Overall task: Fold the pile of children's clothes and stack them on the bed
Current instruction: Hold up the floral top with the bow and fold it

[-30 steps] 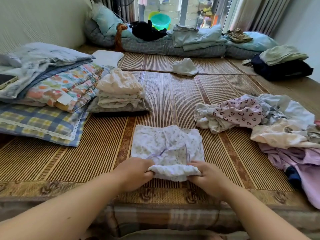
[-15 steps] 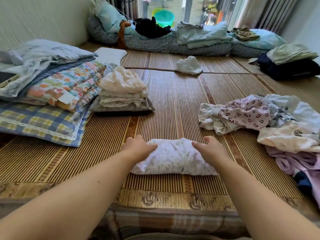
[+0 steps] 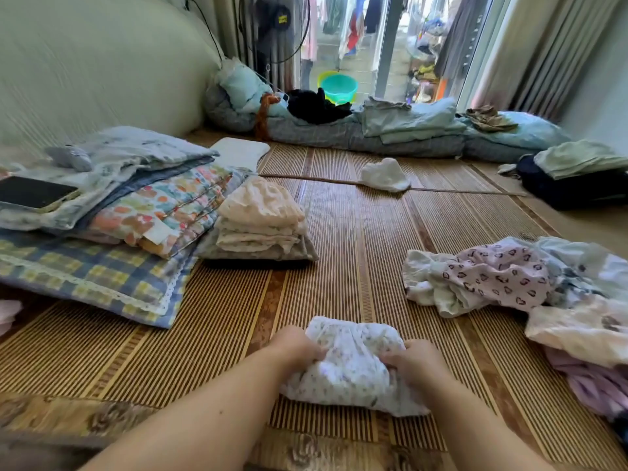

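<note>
Now left hand (image 3: 295, 349), right hand (image 3: 417, 364) grip garment (image 3: 351, 372) (fan label (image 3: 284, 19) illegible).

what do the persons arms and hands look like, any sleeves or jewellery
Left hand and right hand: no gloves, no ring, watch or bracelet showing. Left forearm and right forearm: no sleeve up to the frame edge.

Our bed's brown striped woven mat (image 3: 339, 266) carries a small folded white floral garment (image 3: 350, 365) at its near edge, with a stack of folded cream clothes (image 3: 261, 226) and a blue-yellow checked pillow (image 3: 85, 273) at left. At right we see a loose heap of unfolded clothes (image 3: 509, 277); farther back, a crumpled white cloth (image 3: 385, 175).
</note>
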Tool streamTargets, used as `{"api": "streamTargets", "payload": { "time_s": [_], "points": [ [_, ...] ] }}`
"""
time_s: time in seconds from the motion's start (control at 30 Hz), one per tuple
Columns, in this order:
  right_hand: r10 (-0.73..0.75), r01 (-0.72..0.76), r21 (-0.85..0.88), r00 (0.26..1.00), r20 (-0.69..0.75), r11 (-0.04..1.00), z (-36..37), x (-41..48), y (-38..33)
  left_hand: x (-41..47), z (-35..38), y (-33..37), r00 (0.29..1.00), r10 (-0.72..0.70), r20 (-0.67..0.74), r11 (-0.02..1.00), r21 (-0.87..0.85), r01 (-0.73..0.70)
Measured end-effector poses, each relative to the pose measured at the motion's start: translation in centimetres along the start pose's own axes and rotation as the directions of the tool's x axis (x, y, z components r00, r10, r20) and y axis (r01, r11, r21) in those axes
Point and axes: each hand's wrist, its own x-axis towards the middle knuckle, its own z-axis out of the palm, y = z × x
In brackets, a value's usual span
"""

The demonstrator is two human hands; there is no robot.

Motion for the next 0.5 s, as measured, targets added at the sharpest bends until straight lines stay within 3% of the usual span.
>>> {"api": "streamTargets", "payload": {
  "time_s": [0.07, 0.17, 0.37, 0.5],
  "points": [
    [-0.032, 0.018, 0.173, 0.997, 0.076, 0.985, -1.1, -0.6, -0.4, -0.6, -0.6, -0.1, 0.997, -0.007, 0.071, 0.965, -0.260, 0.025],
    [-0.114, 0.048, 0.356, 0.979, 0.167, 0.933, -2.8, -1.5, -2.4, -1.2, -2.7, 0.0, 0.985, 0.064, 0.161, 0.793, -0.607, 0.048],
    [-0.340, 0.263, 0.432, 0.934, 0.108, 0.862, -4.3, -0.3, -11.9, -0.8, -11.1, 3.0, 0.964, 0.263, 0.032, 0.649, -0.746, -0.152],
    [-0.473, 0.434, 0.384, 0.881, 0.008, 0.815, -3.2, 2.8, -20.4, 1.9, -18.5, 6.0, 0.957, 0.272, -0.099, 0.621, -0.742, -0.253]
  ]
}}
